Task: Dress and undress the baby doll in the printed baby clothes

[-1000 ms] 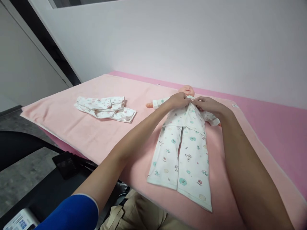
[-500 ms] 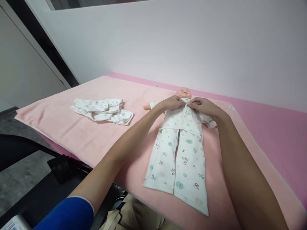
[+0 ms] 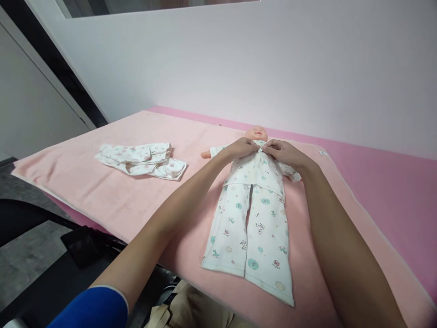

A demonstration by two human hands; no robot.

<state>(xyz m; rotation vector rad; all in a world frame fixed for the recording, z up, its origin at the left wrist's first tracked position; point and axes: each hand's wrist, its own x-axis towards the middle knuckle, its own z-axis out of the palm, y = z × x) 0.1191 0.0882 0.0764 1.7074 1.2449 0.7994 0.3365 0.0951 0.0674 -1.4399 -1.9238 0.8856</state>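
Head view: blanket (image 3: 191,136) covers most of the pink worktop (image 3: 385,182); its far edge stops short of the white wall (image 3: 239,68), a strip of worktop between, a wider wedge of worktop to the right. Front edge runs slantwise past the lap (image 3: 191,305); black chair (image 3: 30,209) beside the left front. Room to move: a stretch of blanket between the folded clothes (image 3: 141,159) and the doll (image 3: 256,133). Blanket soft, matte, shallow creases; folded clothes thin printed cotton, loosely layered, edges uneven. Doll smooth, hard-looking, on its back, head toward the wall. Shirt (image 3: 257,173) on it, white knit, small prints; trousers (image 3: 246,228) below, flat wide legs, hems near the front edge, waist under the shirt hem. Left hand (image 3: 243,148) and right hand (image 3: 282,152) meet just below the doll's chin, wrists bent inward, backs up, forearms slanting in from either side; fingers (image 3: 268,145) of both pinch the shirt front at the neck, tips close together, finer detail too small to tell.
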